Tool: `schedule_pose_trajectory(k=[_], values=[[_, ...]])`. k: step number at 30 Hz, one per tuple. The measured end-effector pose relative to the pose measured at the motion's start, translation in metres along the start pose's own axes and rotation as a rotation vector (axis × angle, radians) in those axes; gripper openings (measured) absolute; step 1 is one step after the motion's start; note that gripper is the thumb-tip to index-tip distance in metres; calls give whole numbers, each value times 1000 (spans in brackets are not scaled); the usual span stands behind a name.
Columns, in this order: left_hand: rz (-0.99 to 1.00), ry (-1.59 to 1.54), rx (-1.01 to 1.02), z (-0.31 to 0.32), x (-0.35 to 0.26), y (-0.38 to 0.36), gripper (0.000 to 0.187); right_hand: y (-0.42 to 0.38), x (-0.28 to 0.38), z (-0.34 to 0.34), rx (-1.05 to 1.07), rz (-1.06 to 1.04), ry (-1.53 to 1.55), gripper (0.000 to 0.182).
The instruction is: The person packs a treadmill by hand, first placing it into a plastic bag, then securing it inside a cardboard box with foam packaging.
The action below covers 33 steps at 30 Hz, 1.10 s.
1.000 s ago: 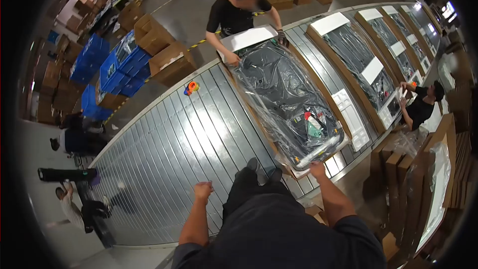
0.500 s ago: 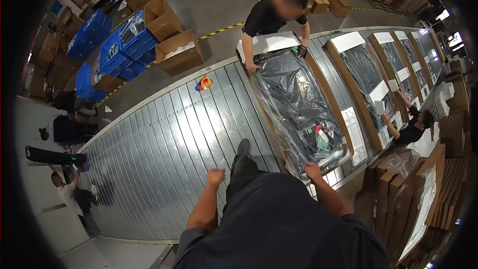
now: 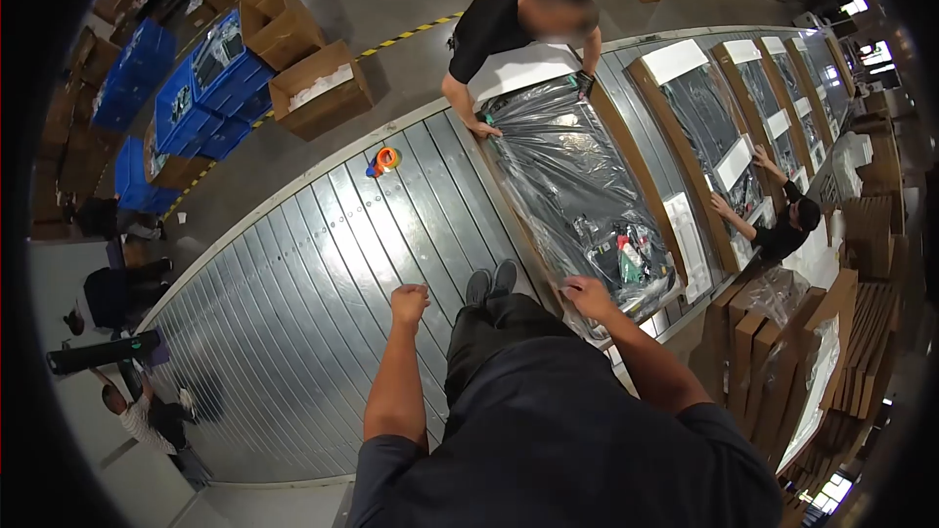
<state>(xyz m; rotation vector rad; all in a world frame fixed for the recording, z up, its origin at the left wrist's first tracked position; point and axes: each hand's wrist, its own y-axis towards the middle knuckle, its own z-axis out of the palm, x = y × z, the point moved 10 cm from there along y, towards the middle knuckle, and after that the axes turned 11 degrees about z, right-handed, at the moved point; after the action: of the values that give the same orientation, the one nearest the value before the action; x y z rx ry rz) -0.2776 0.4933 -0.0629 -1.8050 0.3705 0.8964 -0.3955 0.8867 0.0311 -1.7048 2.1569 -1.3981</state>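
Head view: plastic-wrapped item (image 3: 572, 171) beyond hands (image 3: 589, 299)

Even indoor light reaches the middle of the view, while the corners sink into a black fisheye vignette. White glare burns out part of the slatted metal surface (image 3: 342, 284), and sharp highlights streak the plastic film (image 3: 577, 161). Straight edges bow towards the rim, where small bright lights (image 3: 874, 51) wash out.

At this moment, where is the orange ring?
In the head view, the orange ring lies left of centre on the slatted metal surface, near its far edge, beside a small blue item.
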Motion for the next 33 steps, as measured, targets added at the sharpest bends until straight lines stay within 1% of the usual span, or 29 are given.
schedule_pose_trajectory(k=[1, 4, 7, 8, 10, 11, 12, 13, 14, 15, 16, 17, 18, 19, 20, 21, 23, 24, 25, 27, 28, 29, 30, 31, 32, 33], values=[[-32, -7, -7, 3, 8, -4, 24, 7, -13, -4, -22, 35, -100, 37], [-114, -75, -12, 11, 37, -10, 23, 55, -55, -2, -6, 148, -131, 36], [16, 337, 33, 17, 23, 14, 25, 129, -87, 27, -29, 220, -182, 35], [58, 478, 64, 21, 16, 23, 26, 145, -89, 40, 5, 312, 39, 36], [34, 544, 182, 33, 3, 53, 29, 174, -64, 66, 50, 485, 497, 37], [34, 632, 216, 38, -8, 74, 31, 189, -45, 82, 91, 526, 707, 39], [133, 650, 237, 50, -32, 97, 28, 207, -25, 96, 128, 558, 919, 40], [204, 714, 272, 64, -52, 122, 29, 228, -9, 113, 162, 584, 1134, 42], [275, 778, 312, 87, -98, 142, 31, 250, -3, 128, 123, 628, 1321, 40], [355, 825, 382, 118, -121, 178, 31, 282, -1, 139, 78, 655, 1503, 39], [424, 869, 454, 149, -135, 210, 32, 309, -2, 154, 34, 687, 1680, 37], [477, 916, 531, 178, -139, 237, 33, 337, -9, 166, -65, 674, 1828, 38], [507, 863, 517, 209, -143, 269, 34, 363, -20, 184, -105, 703, 1955, 39], [514, 814, 549, 239, -129, 305, 33, 389, -32, 200, -143, 726, 2076, 40], [530, 657, 601, 275, -115, 338, 31, 410, -46, 220, -185, 753, 2198, 41], [197, 336, 587, 313, -97, 357, 31, 431, -60, 226, -237, 642, 2282, 63], [-52, 117, 436, 374, -54, 395, 29, 464, -99, 250, -408, 746, 2488, 82], [-170, 49, 451, 400, -19, 415, 29, 480, -119, 273, -488, 801, 2590, 92], [-244, 73, 422, 420, 13, 436, 32, 503, -145, 290, -454, 664, 2616, 119], [-366, 59, 394, 449, 75, 470, 40, 513, -171, 288, -574, 616, 2790, 114], [-413, 14, 392, 462, 98, 482, 44, 514, -182, 286, -648, 579, 2881, 105], [-438, -56, 347, 474, 104, 481, 45, 519, -194, 274, -687, 331, 2831, 94], [-409, -213, 407, 489, 113, 492, 44, 521, -203, 262, -717, 89, 2758, 84], [-381, -363, 559, 504, 119, 500, 44, 526, -216, 265, -784, 15, 2793, 78], [-348, -512, 706, 514, 119, 505, 43, 527, -224, 267, -836, -4, 2760, 77], [-305, -611, 758, 517, 115, 510, 43, 527, -226, 271, -863, 89, 2752, 76]])
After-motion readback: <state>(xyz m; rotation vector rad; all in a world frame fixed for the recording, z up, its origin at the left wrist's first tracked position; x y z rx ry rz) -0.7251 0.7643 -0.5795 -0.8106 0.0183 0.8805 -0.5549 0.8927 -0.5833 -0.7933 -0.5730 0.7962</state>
